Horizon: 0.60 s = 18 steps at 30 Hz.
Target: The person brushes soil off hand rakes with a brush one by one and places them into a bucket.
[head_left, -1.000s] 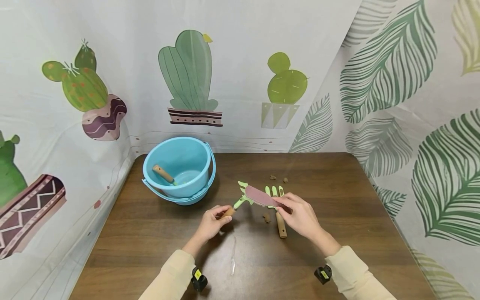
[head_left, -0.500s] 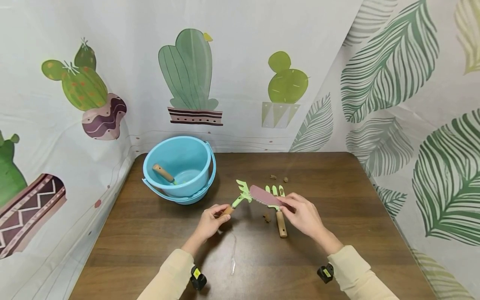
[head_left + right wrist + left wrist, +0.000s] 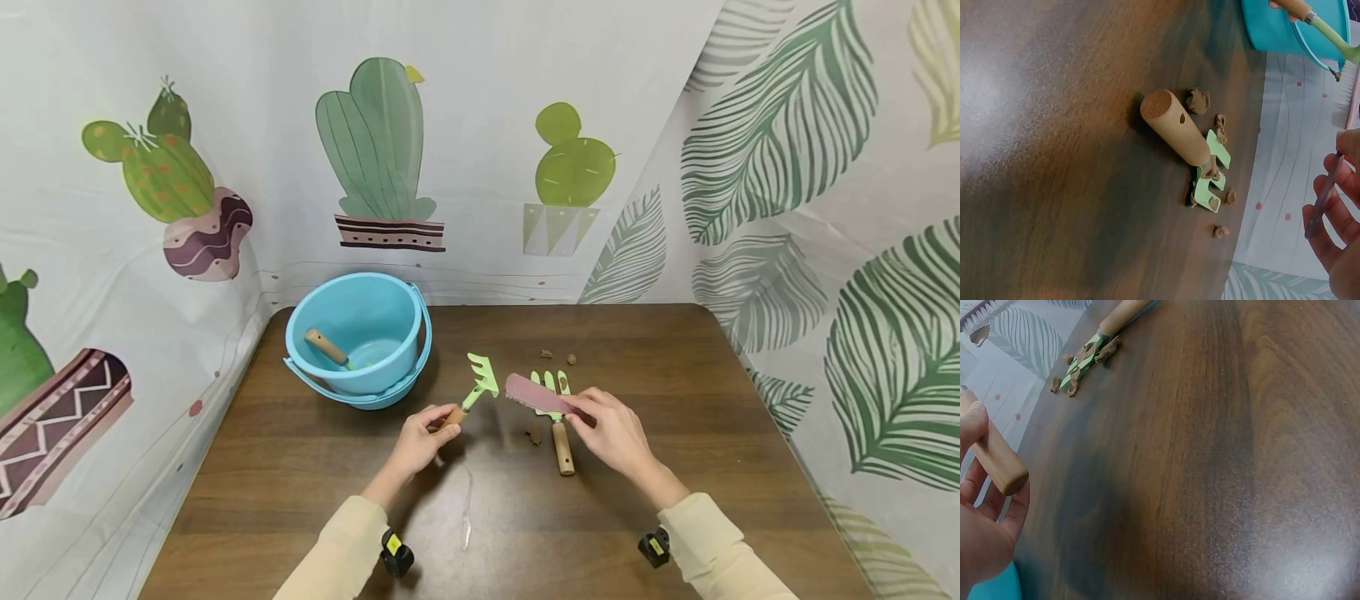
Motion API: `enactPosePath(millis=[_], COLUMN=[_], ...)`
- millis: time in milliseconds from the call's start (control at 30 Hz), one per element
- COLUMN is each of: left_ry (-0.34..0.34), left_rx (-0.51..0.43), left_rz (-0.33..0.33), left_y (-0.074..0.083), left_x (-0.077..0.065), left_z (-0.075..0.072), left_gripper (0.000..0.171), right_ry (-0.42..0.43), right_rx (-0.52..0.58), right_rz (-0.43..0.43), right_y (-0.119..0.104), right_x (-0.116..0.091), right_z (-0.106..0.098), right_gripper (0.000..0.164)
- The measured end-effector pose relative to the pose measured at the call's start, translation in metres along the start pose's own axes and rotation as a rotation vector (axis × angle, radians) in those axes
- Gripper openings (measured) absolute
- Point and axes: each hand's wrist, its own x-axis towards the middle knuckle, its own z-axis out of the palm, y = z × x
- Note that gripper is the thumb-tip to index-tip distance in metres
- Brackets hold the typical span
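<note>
"What do we have, starting from the left?"

"The blue bucket (image 3: 360, 304), our landmark, with one wooden-handled tool (image 3: 327, 347) already lying inside it. We'd count that one as done, though we can hardly see its head."

"And beyond the bucket?"

"Nearer to us and to the bucket's right, our left hand (image 3: 416, 446) grips the wooden handle of a green rake (image 3: 484, 379), which we hold up off the table (image 3: 300, 508)."

"How far along are we with the rake?"

"Nearly through, we judge. No brown clod shows plainly on its head from above, but we cannot check the underside."

"Where's the brush (image 3: 534, 394)?"

"Farther right of the bucket, just beside the rake's head, with a narrow gap between them in the head view."

"So what's left?"

"The green fork (image 3: 562, 448), well to the bucket's right, lying on the table partly behind the brush. Brown bits (image 3: 1211, 167) sit on it and around it, so we'd call it untreated, and the scattered bits still need clearing."

"And our right hand (image 3: 611, 429)?"

"Farthest from the bucket of all, pinching the brush by its right end."
</note>
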Motion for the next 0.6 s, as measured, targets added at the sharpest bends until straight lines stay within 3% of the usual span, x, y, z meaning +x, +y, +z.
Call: enactPosePath(millis=[400, 600], left_ry=[-0.027, -0.027], left_rx=[-0.007, 0.016], left_rz=[-0.028, -0.012], left_y=[-0.005, -0.006], left_x=[-0.001, -0.002], left_z=[0.004, 0.004], left_gripper=[0.034, 0.033], right_ry=[0.019, 0.025], right_rx=[0.052, 0.068], right_rz=[-0.028, -0.041], right_y=[-0.003, -0.009], right_x=[0.002, 0.006], right_z=[-0.003, -0.006], right_gripper=[0.028, 0.029])
